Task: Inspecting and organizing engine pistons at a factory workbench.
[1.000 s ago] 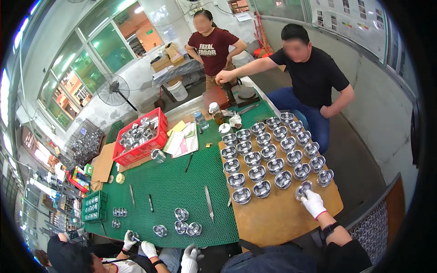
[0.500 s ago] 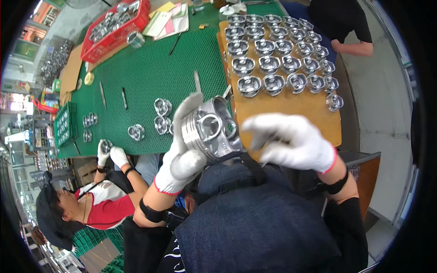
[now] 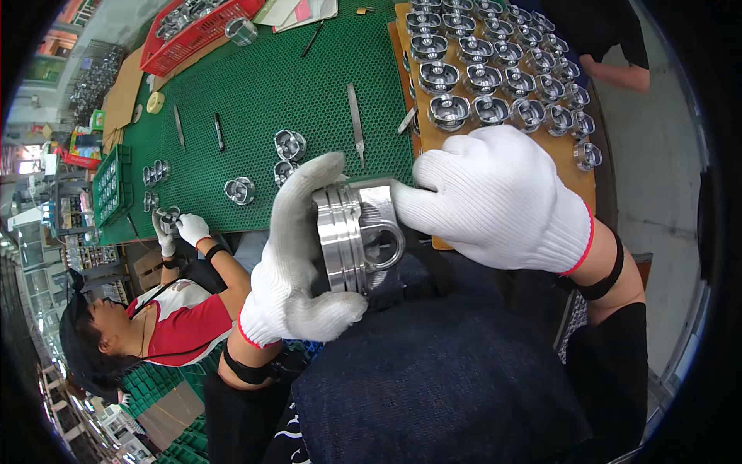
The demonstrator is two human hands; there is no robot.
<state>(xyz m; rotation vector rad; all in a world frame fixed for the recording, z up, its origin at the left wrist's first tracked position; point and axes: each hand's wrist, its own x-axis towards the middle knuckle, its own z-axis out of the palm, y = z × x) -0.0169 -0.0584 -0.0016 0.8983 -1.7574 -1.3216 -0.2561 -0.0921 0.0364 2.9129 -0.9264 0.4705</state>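
A shiny metal engine piston (image 3: 344,236) lies sideways in front of my chest, its ring grooves toward the left and its round pin hole facing up. My gloved left hand (image 3: 290,263) grips its crown end, fingers above and thumb below. At the skirt end on the right, my gloved right hand (image 3: 498,201) is closed, with a finger against the piston's upper edge. Its other fingers are curled, and their tips are partly hidden. Behind the left hand's fingers, two more pistons (image 3: 290,145) sit on the green mat (image 3: 255,93).
Rows of pistons (image 3: 483,80) stand on a wooden board (image 3: 464,139) at the right. A flat file (image 3: 355,127), a marker (image 3: 219,131) and a red crate (image 3: 185,50) are on the table. At left, a co-worker's gloved hands (image 3: 189,228) hold a piston. Another person's arm (image 3: 618,73) shows far right.
My right hand has come left onto the piston, its fingers curling in. The piston has turned so its grooved side faces me more. The view has shifted, moving the table upward in the picture.
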